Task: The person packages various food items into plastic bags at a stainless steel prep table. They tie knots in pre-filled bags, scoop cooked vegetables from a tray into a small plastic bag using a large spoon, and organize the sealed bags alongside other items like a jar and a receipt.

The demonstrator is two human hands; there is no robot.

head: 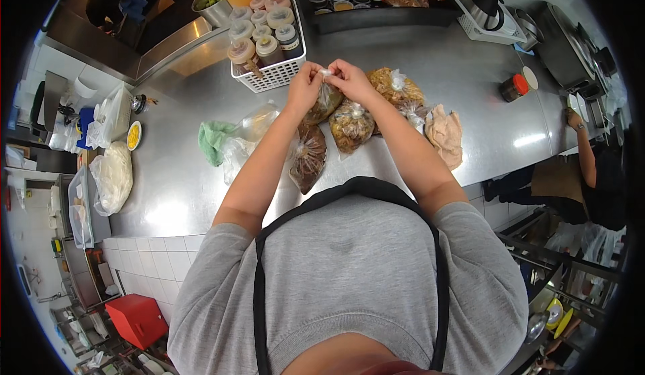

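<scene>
Both my left hand (pixel 306 88) and my right hand (pixel 351 81) pinch the twisted white neck of a clear plastic bag of food (pixel 323 106), fingertips nearly touching. Just below it lie a bag of dark brown food (pixel 307 158) and a bag of yellowish-brown food (pixel 352 125). Past my right wrist sits a larger bag of yellow food (pixel 397 85), its top knotted. Another knotted bag (pixel 414 111) is partly hidden by my forearm. A crumpled peach cloth (pixel 444 135) lies right of the bags; a green cloth (pixel 215 142) and loose clear plastic bags (pixel 239 157) lie on the left.
A white basket of squeeze bottles (pixel 275 74) stands behind my left hand, beside a metal pot of green limes (pixel 212 9). A black tray (pixel 381 18) is at the back. A red-lidded jar (pixel 514 87) stands right; a co-worker (pixel 569 178) is at the counter's far right.
</scene>
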